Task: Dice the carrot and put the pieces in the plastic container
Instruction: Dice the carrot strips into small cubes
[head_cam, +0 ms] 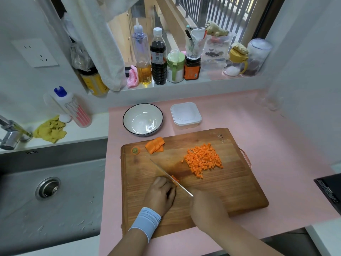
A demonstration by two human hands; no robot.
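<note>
The left forearm, with a pale blue wristband (145, 221), reaches in from the near edge to the left hand (160, 193). Its fingers (162, 182) are clenched in a claw over a short bundle of carrot strips (175, 179), probably to pin them while keeping the fingertips clear of the edge. The right hand (204, 206) grips the knife (171, 177); the handle is hidden in its closed fingers. The blade runs diagonally away to the left and lies flat against the left knuckles.

The diced carrot (203, 160) is heaped on the far right of the cutting board (230, 191) — clear of the blade, and on the side nearest the plastic container (173, 115), which sits open on the pink worktop (276, 145) just beyond the board with no carrot in it. Uncut carrot slabs (155, 145) wait at the board's far left edge — dicing looks well along, transfer not yet begun.
</note>
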